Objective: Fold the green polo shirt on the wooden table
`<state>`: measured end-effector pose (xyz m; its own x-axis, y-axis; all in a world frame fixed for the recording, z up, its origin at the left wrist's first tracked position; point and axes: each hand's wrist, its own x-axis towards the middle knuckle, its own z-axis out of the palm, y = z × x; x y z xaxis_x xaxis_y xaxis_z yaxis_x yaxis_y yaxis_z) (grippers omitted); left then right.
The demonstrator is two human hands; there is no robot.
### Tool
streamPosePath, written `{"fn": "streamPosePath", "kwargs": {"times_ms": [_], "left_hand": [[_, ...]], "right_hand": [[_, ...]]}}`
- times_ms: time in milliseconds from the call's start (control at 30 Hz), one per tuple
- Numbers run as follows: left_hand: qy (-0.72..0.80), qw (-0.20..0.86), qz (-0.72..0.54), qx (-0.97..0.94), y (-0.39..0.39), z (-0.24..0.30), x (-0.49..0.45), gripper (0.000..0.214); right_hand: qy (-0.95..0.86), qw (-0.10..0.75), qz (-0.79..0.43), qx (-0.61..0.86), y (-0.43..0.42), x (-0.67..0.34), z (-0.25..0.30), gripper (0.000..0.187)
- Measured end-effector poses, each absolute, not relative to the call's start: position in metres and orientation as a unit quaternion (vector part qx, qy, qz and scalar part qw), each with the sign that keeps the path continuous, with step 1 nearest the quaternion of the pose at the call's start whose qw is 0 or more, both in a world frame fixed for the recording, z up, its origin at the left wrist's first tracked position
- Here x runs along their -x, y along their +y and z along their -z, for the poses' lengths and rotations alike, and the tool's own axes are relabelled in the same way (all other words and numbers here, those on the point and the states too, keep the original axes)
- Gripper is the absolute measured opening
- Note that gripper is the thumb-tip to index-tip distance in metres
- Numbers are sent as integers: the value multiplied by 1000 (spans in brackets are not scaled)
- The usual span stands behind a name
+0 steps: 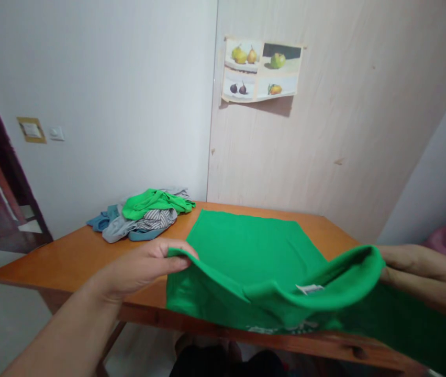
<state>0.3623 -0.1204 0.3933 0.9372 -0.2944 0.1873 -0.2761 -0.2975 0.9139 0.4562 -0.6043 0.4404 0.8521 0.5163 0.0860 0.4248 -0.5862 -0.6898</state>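
Observation:
A green T-shirt (254,246) lies partly spread on the wooden table, its near end lifted above the front edge. My left hand (164,259) pinches the cloth between thumb and fingers at the left. At the right, my right hand (403,267) grips the shirt near the collar, its fingertips partly hidden behind the fabric. The collar gapes between the hands, with a white label (310,289) inside it. Some white print shows on the hanging front, and a stretch of green cloth drops below my right hand.
A heap of crumpled clothes (144,214), grey, striped, blue and bright green, sits at the table's back left. The orange-brown table (69,262) stands against the wall. Fruit pictures (262,70) hang above. My dark-clad legs are below the front edge.

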Motion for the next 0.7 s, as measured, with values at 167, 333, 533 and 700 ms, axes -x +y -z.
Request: {"fn": "streamPosePath", "kwargs": {"times_ms": [167,333,533,700], "left_hand": [[-137,713,78,-683,-127,-388,-409,36],[-75,755,64,-649,-120,-366,-464,45],[21,735,66,-675,-111,-323,-512,62],[49,727,78,-681,-105,-306,-527,64]], "right_hand": [[-309,376,-148,861,-570,-507,-462,40],[-310,361,-186,860,-549,-562,-451,45],[-287,312,-155,892,-532,-622,-407,51],[-326,237,-143,904,-522,-650,-385,50]]}}
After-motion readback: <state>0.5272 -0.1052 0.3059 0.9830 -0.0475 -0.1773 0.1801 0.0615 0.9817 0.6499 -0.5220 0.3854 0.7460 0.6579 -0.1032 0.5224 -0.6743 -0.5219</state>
